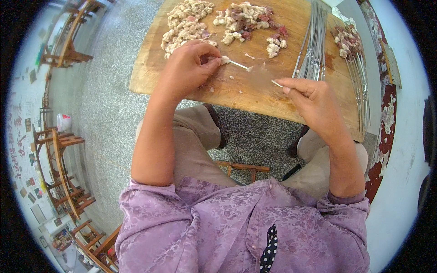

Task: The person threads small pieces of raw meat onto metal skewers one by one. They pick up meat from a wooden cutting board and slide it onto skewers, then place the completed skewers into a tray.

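Observation:
A flat metal skewer [238,64] slants between my hands above a wooden board [239,99]; a blurred patch hides its middle. My right hand [312,99] pinches the skewer's near end. At the other end, my left hand [196,66] has its fingertips closed on a pale piece of meat or fat [225,59]. Behind my left hand lies a heap of pale chunks [186,29]. Another heap [244,17] mixes pale and red meat pieces. Beyond my right hand rests a bundle of bare metal skewers [314,41], with several meat-loaded skewers [346,41] farther right.
The board's near edge passes above my knees. A wall [403,119] with peeling red paint runs along the right. Wooden benches [59,153] line the left, one bearing a white container [64,122]. A low wooden stool bar [242,166] shows between my legs.

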Tool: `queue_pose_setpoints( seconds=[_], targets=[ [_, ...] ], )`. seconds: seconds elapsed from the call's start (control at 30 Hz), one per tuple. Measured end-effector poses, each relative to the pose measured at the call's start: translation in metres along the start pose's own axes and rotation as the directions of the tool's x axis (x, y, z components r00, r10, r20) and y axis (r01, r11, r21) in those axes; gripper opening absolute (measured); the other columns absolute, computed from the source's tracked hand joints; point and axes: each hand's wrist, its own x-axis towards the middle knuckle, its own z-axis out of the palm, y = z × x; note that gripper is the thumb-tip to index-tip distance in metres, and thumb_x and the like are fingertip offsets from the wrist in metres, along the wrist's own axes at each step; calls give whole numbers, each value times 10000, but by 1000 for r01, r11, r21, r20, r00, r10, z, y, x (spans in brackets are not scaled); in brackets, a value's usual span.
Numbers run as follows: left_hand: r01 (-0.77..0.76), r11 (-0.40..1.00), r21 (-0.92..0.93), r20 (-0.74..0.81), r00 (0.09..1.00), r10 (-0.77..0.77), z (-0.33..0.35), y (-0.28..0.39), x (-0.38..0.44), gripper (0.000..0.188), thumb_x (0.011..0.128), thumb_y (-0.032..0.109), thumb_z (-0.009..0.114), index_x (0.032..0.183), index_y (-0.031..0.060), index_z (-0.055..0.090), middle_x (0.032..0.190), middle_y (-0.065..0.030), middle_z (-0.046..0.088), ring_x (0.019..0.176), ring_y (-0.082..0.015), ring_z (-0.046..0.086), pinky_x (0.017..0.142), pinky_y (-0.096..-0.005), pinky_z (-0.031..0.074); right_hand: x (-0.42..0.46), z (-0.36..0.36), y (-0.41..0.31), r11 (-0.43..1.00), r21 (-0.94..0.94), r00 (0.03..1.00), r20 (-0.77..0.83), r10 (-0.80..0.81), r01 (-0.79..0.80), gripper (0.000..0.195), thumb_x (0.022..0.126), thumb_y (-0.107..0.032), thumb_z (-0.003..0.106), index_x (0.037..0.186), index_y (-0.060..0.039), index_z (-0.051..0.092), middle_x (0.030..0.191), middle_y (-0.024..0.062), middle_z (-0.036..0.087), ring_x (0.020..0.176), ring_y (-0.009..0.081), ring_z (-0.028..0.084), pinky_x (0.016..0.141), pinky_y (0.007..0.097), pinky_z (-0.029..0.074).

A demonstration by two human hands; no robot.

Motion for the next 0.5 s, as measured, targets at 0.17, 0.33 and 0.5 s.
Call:
queue_pose_setpoints(
  seconds=[0.17, 0.33, 0.5],
  targets=[
    [3, 999, 39, 3, 1000, -4, 1, 3, 0, 170, 903, 145, 800, 1002, 7, 789, 959, -108, 740, 838, -207, 692, 772, -345, 552, 1, 0, -5, 1000, -22, 1000, 11, 1, -1, 240, 966, -110, 686, 1170, -44, 795, 924, 264, 736, 673, 289, 723, 651, 377, 545],
    [-26, 1000, 12, 15, 1000, 26, 3, 6, -1, 181, 895, 149, 801, 989, -6, 787, 966, -129, 752, 867, -243, 713, 802, -359, 564, -2, 2, -18, 998, -60, 1000, -5, -4, 4, 244, 977, -121, 678, 1175, -27, 785, 999, 265, 746, 837, 365, 772, 751, 405, 584],
    [-27, 999, 38, 35, 999, 26, 3, 9, -1, 186, 901, 146, 799, 992, -15, 784, 953, -135, 751, 870, -242, 714, 813, -355, 567, 6, 21, -21, 992, -85, 996, -2, -94, 94, 241, 989, -133, 669, 1168, -14, 779, 1044, 260, 749, 980, 409, 750, 826, 432, 596]
  ],
)
